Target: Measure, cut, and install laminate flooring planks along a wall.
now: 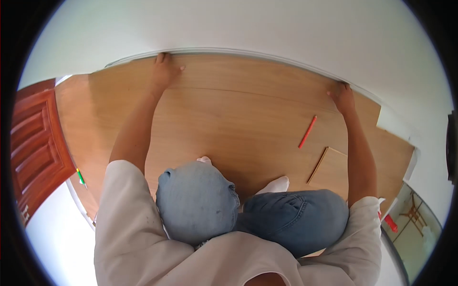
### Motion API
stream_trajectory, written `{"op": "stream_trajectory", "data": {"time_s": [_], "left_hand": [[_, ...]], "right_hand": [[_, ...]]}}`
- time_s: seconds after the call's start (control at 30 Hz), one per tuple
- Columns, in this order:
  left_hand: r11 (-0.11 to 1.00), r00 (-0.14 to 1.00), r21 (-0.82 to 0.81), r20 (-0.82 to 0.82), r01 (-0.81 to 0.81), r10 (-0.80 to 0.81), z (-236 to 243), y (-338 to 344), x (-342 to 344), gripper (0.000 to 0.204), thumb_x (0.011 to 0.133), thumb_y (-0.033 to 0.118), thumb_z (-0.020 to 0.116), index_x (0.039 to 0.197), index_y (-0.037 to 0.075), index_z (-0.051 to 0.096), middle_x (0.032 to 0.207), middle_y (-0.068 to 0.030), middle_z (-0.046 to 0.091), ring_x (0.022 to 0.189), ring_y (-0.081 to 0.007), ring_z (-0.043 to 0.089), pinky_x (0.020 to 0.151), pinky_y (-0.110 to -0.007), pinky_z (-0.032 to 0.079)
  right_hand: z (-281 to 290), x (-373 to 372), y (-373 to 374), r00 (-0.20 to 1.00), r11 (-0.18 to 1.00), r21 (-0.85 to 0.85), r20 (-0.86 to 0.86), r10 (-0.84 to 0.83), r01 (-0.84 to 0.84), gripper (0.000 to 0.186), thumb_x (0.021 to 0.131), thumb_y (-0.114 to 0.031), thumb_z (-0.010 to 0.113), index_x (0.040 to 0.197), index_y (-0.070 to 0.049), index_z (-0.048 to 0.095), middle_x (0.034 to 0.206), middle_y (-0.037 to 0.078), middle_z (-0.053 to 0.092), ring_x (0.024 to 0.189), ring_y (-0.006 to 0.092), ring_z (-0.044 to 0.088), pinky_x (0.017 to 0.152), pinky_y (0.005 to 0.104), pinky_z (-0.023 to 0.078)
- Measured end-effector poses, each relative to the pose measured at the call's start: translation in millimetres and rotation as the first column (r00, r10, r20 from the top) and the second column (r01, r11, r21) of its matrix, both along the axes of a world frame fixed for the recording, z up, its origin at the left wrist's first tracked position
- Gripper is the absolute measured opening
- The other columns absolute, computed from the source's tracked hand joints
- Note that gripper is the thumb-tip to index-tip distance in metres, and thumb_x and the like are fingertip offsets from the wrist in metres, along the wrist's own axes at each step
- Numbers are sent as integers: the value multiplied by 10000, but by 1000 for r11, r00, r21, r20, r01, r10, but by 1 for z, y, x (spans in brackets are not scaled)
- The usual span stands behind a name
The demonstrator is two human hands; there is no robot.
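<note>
Wood-coloured floor (219, 128) meets a white wall (248, 24) on the far side, where a long plank (257, 74) lies along the wall's foot. Left hand (167, 74) and right hand (343, 98) rest palm-down at its far edge, partly open, thumbs out, nothing visibly gripped, spaced wide, likely for even steadying. Nearer, rightward, a red pencil (307, 131) and thin L-shaped strip (317, 165) seem kept within reach.
</note>
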State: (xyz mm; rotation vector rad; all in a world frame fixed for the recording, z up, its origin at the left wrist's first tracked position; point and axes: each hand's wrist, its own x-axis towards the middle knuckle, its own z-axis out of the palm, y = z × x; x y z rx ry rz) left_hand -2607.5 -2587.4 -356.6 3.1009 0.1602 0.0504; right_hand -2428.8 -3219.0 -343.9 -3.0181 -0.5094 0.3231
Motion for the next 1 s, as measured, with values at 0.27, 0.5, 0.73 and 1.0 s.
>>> {"op": "stream_trajectory", "data": {"time_s": [0.27, 0.5, 0.73, 1.0], "left_hand": [[984, 981, -101, 145, 145, -129, -28, 5, 22, 700, 818, 405, 769, 1256, -105, 573, 1369, -285, 516, 1317, -448, 421, 1111, -509, 358], [972, 999, -235, 22, 28, -23, -12, 33, 1, 794, 834, 283, 783, 1434, -83, 415, 1488, -331, 366, 1400, -478, 330, 1166, -484, 326], [979, 990, -186, -127, -84, 61, -2, 19, 10, 882, 827, 292, 792, 1486, -73, 334, 1551, -314, 272, 1434, -469, 273, 1177, -490, 302], [983, 966, -121, -237, -137, 106, 14, -2, 8, 978, 837, 412, 772, 1496, -117, 280, 1585, -295, 206, 1459, -458, 227, 1199, -489, 265]], "right_hand": [[-14, 11, -46, 978, 983, -76, 113, 177, -169, 639, 779, -424, 791, 1188, 35, 616, 1272, 258, 577, 1210, 425, 521, 1018, 496, 446], [13, -3, 17, 998, 994, -95, -43, -51, 46, 811, 728, -490, 825, 1254, 70, 564, 1345, 247, 513, 1283, 408, 467, 1083, 472, 412], [12, 1, 10, 967, 980, -128, -184, -178, 156, 1046, 749, -559, 789, 1458, 86, 369, 1554, 251, 305, 1444, 414, 300, 1120, 449, 403], [-11, -6, 13, 973, 964, -177, -89, -215, 197, 1072, 786, -593, 741, 1489, 98, 317, 1538, 263, 330, 1461, 425, 269, 1137, 533, 359]]}}
